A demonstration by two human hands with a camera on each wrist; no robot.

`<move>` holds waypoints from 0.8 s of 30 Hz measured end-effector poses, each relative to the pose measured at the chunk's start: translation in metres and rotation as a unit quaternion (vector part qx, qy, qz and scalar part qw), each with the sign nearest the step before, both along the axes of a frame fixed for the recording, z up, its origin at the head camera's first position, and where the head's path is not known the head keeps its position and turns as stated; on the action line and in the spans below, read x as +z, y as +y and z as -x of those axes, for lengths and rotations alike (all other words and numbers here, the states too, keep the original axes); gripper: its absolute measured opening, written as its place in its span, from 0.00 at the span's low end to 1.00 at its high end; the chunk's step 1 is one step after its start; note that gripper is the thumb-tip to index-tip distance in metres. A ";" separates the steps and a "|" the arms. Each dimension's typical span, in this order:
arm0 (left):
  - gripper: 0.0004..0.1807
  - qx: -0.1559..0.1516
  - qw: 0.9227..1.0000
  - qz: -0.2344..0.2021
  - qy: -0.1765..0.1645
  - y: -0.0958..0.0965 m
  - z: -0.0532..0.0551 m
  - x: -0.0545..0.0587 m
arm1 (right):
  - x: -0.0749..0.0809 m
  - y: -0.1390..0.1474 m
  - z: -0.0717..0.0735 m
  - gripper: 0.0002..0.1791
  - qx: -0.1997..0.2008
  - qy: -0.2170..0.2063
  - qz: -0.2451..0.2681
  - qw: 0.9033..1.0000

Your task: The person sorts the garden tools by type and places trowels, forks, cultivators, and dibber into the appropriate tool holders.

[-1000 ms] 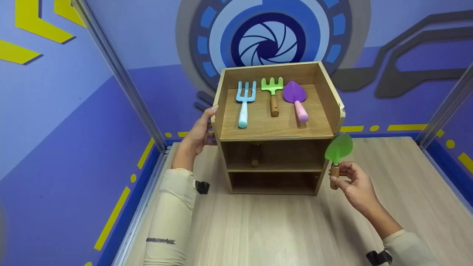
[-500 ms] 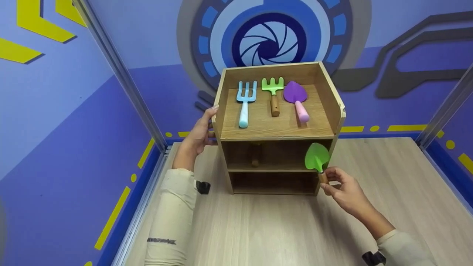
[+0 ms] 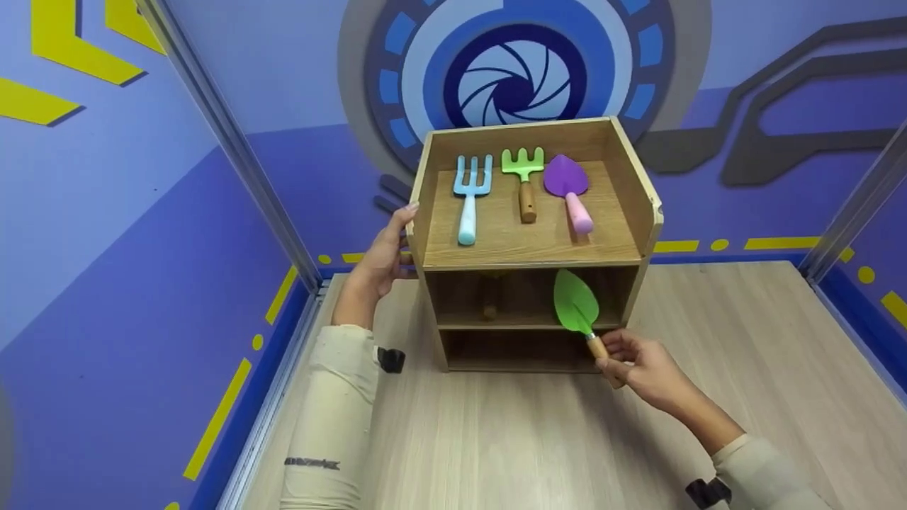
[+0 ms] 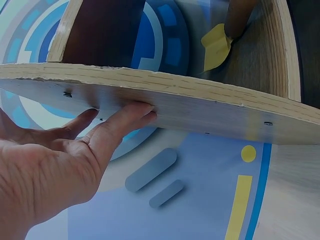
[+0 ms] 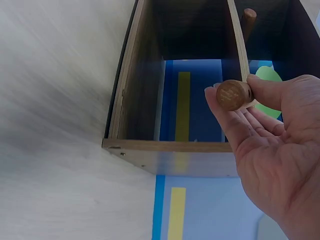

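My right hand (image 3: pixel 648 372) pinches the wooden handle of a green garden trowel (image 3: pixel 575 301) between thumb and fingers. Its blade points up and left, at the front of the middle compartment of a small wooden shelf (image 3: pixel 524 248). From the right wrist view, the handle's round end (image 5: pixel 231 96) faces the camera. My left hand (image 3: pixel 379 258) rests with fairly straight fingers against the shelf's left side panel (image 4: pixel 190 110). On the top shelf lie a light-blue hand fork (image 3: pixel 470 198), a green hand rake (image 3: pixel 524 184) with a wooden handle, and a purple trowel (image 3: pixel 569 188) with a pink handle.
Inside the middle compartment lies a tool with a yellow blade (image 4: pixel 216 47) and a wooden handle (image 3: pixel 489 297), mostly in shadow. The shelf stands on a pale wood table (image 3: pixel 496 439). Blue-purple printed walls (image 3: pixel 297 170) enclose the back and sides.
My right hand has carried the green trowel leftward and slightly down, from beside the shelf's right edge to before the middle compartment, tilting its blade left. The left hand has stayed put.
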State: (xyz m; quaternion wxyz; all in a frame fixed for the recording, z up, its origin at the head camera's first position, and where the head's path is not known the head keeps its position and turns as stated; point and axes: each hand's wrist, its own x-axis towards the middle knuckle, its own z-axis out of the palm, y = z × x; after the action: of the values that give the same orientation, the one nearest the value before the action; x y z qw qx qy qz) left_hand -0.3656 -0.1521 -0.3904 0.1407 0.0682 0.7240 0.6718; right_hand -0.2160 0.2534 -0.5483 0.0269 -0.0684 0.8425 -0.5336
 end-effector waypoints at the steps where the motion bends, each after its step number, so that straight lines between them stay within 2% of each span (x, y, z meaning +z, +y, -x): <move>1: 0.44 -0.001 1.000 -0.001 0.000 0.000 0.000 0.000 | 0.000 -0.001 0.000 0.19 -0.001 -0.006 0.002 1.000; 8: 0.44 0.001 1.000 -0.001 -0.004 0.001 0.001 0.000 | 0.008 -0.008 -0.001 0.22 0.006 -0.032 0.031 0.999; 16: 0.47 0.005 1.000 0.000 -0.006 0.001 0.000 0.000 | 0.014 -0.016 -0.003 0.24 -0.018 -0.068 0.057 0.996; 24: 0.44 0.000 1.000 -0.007 -0.001 0.001 0.000 -0.002 | 0.020 -0.020 -0.002 0.27 -0.001 -0.097 0.109 0.989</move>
State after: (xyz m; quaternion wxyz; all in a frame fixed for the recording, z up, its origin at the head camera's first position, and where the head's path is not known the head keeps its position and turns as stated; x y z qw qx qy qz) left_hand -0.3657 -0.1515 -0.3919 0.1408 0.0689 0.7189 0.6772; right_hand -0.2136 0.2337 -0.5287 0.1003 -0.0180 0.7728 -0.6264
